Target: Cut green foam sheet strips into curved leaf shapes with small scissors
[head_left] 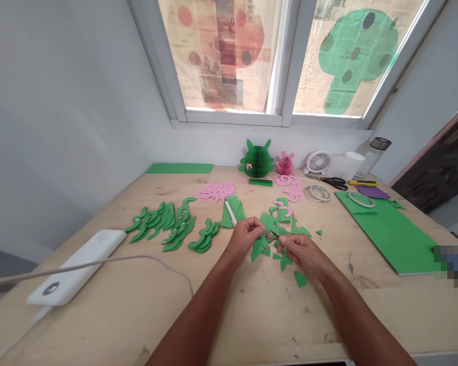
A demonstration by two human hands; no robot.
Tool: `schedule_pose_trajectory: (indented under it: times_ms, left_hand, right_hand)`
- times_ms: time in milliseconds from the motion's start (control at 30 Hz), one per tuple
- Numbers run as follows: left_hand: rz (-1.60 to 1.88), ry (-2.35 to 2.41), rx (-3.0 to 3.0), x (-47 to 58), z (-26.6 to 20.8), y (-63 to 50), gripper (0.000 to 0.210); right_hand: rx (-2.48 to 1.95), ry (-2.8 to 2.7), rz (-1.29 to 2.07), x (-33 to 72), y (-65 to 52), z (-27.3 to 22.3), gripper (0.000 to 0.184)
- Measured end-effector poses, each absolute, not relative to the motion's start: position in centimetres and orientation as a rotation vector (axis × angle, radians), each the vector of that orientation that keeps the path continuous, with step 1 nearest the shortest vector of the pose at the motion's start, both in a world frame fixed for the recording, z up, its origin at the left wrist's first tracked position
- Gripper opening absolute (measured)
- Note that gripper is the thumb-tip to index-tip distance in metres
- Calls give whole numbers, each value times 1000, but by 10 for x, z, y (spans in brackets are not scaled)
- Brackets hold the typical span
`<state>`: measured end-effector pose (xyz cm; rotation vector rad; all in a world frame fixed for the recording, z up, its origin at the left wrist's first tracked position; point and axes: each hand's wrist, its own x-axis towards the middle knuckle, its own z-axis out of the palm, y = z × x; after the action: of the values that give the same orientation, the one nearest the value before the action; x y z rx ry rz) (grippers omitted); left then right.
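Note:
My left hand (248,235) is closed in a pinch, its fingertips on a green paper piece (267,221). Close beside it, my right hand (301,248) pinches a small, thin, dark thing (275,235) whose kind I cannot make out; it points toward the left fingertips. Under and around both hands lie green paper scraps (286,262), with a curved pink cutout (284,208) just behind. A white pen (230,212) rests on folded green paper (238,207) beyond my left hand.
Curved green cutouts (179,233) and a power bank (76,267) with a cable are at left. Pink cutouts (217,191), green (257,160) and pink (285,163) paper figures, a fan (318,162) and scissors (334,183) stand behind. Green card (393,239) lies right, by tape rolls (319,193).

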<state>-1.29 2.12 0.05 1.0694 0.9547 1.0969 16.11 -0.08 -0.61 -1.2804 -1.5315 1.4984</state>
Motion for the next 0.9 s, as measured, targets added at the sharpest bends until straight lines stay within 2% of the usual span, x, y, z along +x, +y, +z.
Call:
schedule_pose_trajectory:
  times_ms: [900]
  left_hand:
    - [1116,1001,1139,-14,1,20,12]
  right_hand:
    - [-1309,-1534,1438,159,-1,-4,39]
